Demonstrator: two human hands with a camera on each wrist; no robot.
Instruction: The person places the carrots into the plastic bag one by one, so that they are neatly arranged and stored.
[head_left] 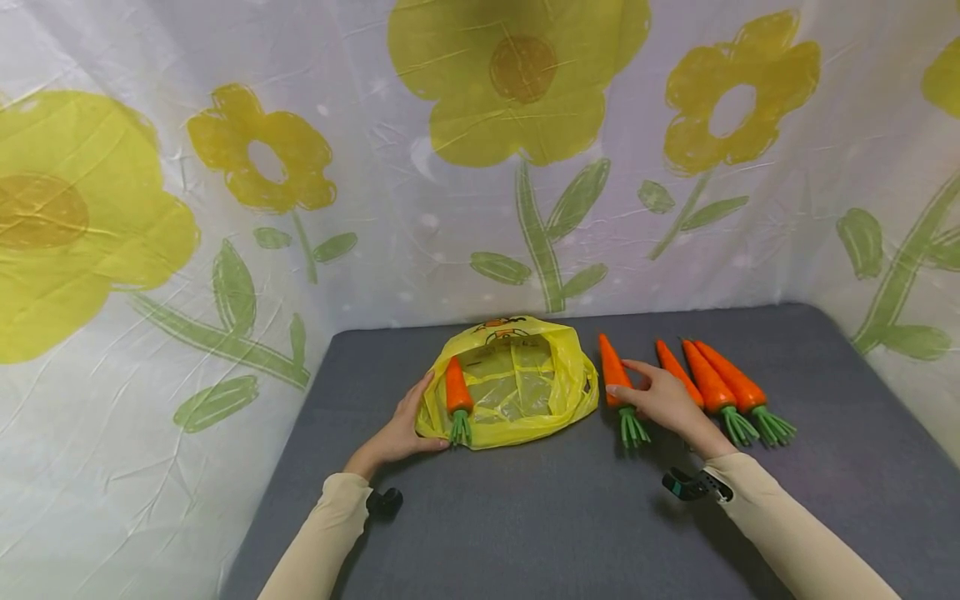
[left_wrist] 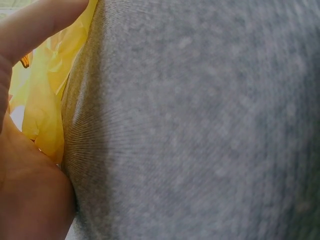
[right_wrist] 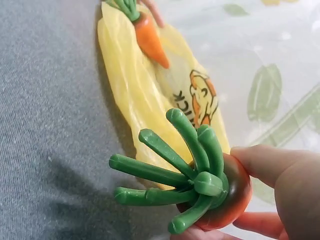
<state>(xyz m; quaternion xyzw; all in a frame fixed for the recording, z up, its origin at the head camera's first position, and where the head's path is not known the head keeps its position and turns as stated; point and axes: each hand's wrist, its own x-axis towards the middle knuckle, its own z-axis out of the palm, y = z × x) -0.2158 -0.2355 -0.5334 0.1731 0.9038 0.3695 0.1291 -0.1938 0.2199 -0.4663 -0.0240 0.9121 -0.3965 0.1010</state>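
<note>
A yellow plastic bag [head_left: 577, 375] lies with its mouth toward me. My left hand [head_left: 397, 429] holds the bag's left side, thumb along the front edge, other fingers partly hidden behind it. One orange carrot [head_left: 457, 385] rests at the left of the mouth, its green stalks hanging over the front rim. Right of the bag, my right hand [head_left: 663, 400] grips a second carrot [head_left: 611, 362] near its thick end, tip pointing away from me. That carrot's green stalks [right_wrist: 195, 175] fill the middle of the right wrist view. The left wrist view shows mostly grey cloth.
To the right of my right hand, several more carrots [head_left: 708, 371] lie side by side on the grey tabletop [head_left: 517, 517], stalks toward me. A white curtain [head_left: 405, 208] printed with yellow flowers hangs behind the table and along its sides.
</note>
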